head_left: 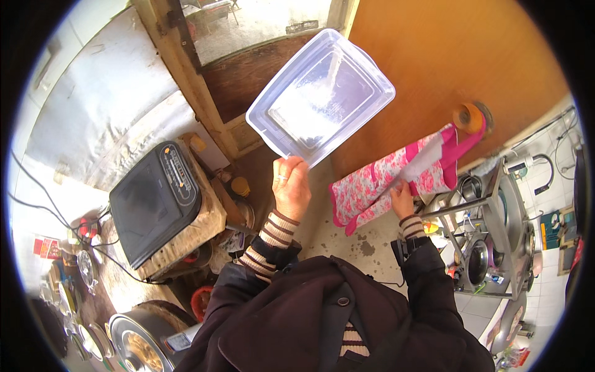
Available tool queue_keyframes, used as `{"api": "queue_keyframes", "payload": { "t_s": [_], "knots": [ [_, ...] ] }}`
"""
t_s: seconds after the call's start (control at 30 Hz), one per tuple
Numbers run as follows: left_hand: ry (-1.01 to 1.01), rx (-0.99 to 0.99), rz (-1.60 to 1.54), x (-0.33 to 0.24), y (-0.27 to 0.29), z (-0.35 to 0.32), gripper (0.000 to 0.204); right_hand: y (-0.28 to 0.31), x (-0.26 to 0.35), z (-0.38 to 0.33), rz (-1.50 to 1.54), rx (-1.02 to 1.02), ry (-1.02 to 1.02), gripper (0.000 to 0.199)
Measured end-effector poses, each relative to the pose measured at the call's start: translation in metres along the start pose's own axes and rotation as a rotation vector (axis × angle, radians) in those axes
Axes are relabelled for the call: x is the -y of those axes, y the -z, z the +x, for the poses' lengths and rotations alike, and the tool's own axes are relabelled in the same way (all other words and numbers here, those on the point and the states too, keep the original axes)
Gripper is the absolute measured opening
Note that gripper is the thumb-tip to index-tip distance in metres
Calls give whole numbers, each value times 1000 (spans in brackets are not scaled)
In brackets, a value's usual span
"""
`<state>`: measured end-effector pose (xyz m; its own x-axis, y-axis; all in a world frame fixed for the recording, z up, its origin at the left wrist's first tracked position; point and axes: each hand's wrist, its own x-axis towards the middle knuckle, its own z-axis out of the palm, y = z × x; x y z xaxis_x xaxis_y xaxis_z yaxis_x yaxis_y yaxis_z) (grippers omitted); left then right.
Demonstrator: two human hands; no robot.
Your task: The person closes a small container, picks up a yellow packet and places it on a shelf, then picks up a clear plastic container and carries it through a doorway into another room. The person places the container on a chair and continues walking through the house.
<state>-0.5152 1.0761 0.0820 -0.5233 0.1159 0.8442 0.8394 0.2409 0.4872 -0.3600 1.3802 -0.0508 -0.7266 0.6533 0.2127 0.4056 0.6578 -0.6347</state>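
Observation:
A clear plastic tub [282, 93], rectangular and see-through, is held up by one corner in my left hand [291, 192], whose fingers are closed on its rim. Pink floral cloth with a bright pink border, looking like an apron [372, 189], hangs from the knob area of the wooden door by a pink strap. My right hand [401, 199] is at the cloth's lower edge, its fingers closed on a fold. Part of those fingers is hidden by the cloth.
On the left, a black induction cooker [155, 204] rests on a wooden stand. A lidded pot [139, 341] stands at the lower left. To the right, a metal rack [496, 229] carries pans and bowls. The orange-brown door [452, 56] stands beside a glazed doorway.

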Motion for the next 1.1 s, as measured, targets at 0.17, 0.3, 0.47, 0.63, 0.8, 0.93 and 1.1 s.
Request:
{"api": "queue_keyframes", "payload": {
  "t_s": [0.17, 0.3, 0.47, 0.63, 0.8, 0.93, 1.1],
  "knots": [
    [42, 44, 9, 42, -26, 15, 25, 8, -8, 1, -4, 89, -96, 37],
    [85, 77, 53, 83, -50, 19, 26, 15, -8, -2, -389, 335, -9, 30],
    [211, 206, 157, 144, -82, 19, 11, 4, 35, 22, -7, 1033, 174, 24],
    [539, 354, 315, 206, -98, 0, 4, -32, 91, 87, 12, 961, 345, 25],
    [721, 541, 374, 272, -110, -13, 12, -76, 139, 155, 146, 989, 384, 28],
    [692, 655, 376, 333, -129, -6, 11, -123, 185, 223, 310, 885, 377, 26],
    [701, 856, 309, 393, -144, 24, 13, -210, 259, 320, 630, 900, 251, 21]
  ]
}}
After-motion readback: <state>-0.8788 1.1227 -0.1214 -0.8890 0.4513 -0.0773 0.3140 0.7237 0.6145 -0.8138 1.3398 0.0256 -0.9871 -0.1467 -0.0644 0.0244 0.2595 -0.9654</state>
